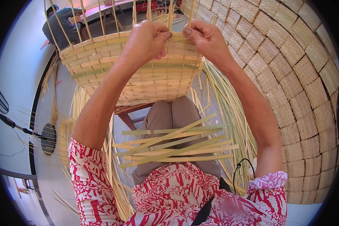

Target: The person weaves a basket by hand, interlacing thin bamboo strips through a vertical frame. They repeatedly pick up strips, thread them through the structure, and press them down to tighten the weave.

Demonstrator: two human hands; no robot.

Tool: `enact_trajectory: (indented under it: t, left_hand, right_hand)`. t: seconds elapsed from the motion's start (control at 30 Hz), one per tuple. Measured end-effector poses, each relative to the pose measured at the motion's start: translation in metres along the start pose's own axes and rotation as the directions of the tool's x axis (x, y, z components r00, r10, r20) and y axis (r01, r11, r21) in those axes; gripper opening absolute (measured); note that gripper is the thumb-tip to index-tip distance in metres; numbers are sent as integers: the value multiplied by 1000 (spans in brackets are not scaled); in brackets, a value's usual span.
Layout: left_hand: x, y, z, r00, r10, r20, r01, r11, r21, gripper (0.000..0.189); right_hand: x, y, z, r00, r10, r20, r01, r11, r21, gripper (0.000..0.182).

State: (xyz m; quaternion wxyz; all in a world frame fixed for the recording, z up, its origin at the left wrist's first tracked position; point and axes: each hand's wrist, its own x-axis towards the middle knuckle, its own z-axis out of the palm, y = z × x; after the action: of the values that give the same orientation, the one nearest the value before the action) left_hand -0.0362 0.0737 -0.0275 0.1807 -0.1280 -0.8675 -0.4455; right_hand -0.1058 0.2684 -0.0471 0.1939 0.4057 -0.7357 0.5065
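Note:
Before me stands a woven bamboo-strip basket [135, 82], its upright stakes [100, 18] rising unwoven above the rim. A greener strip [91, 72] runs around its side. My left hand [148, 39] pinches the top edge between thumb and fingers beside an upright stake. At the right end of that edge, my right hand [206, 38] pinches the rim at another stake. The fingers hide exactly which strips they hold. Several loose flat bamboo strips [172, 142] lie crossed over my lap.
A wooden stool [127, 118] shows under the basket. Long green strips [231, 113] lie on the floor at right, beside a wall of stacked woven pieces [288, 76]. At left are a standing fan [17, 124] and a part-woven basket [66, 135]. Another person [62, 26] works at a table.

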Motion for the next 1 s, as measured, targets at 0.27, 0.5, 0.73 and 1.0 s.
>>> enact_trajectory:
  t: [0.27, 0.5, 0.73, 1.0]
  left_hand:
    - [-5, 2, -4, 1000, -19, -20, 20, 999, 32, 23]
    - [-7, 2, 1, 995, -83, -46, 75, 983, -165, 27]
    - [-4, 11, 7, 998, -62, -26, 59, 993, -98, 27]
    - [-6, 0, 8, 997, -51, -64, 48, 998, -45, 26]
  right_hand:
    - [2, -8, -10, 974, 183, 135, -192, 980, 56, 19]
    - [-3, 1, -10, 990, 40, 136, -57, 990, 129, 17]
    - [-5, 6, -19, 982, 98, 164, -109, 992, 61, 17]
    - [-6, -5, -17, 990, -112, -79, 99, 983, -152, 12]
